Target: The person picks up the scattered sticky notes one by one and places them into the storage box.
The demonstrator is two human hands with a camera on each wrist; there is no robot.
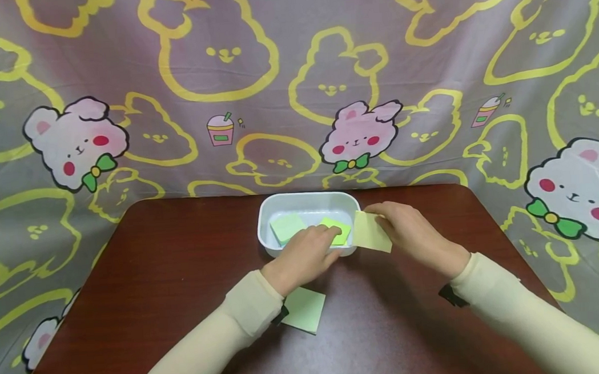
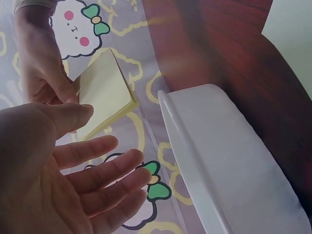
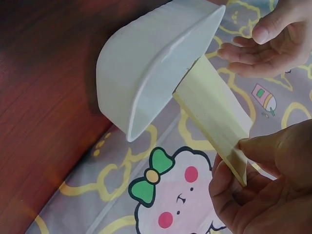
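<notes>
My right hand [image 1: 418, 234] pinches a pale yellow pad of sticky notes [image 1: 371, 232] between thumb and fingers, just off the right end of a white plastic box [image 1: 307, 197]. In the right wrist view the far edge of that pad [image 3: 212, 112] overlaps the box's rim. The left hand [image 1: 304, 256] hovers over the box's front rim; the left wrist view has its fingers [image 2: 105, 173] spread and slightly bent, holding nothing. Inside the box lie a pale green pad [image 1: 286, 228] and a bright yellow-green pad [image 1: 342, 231], the latter partly hidden by left fingers.
A light green pad [image 1: 307, 309] lies on the dark brown table [image 1: 191, 262], nearer to me than the box and partly under the left forearm. Behind the table's far edge hangs a grey curtain [image 1: 272, 160] printed with cartoon rabbits.
</notes>
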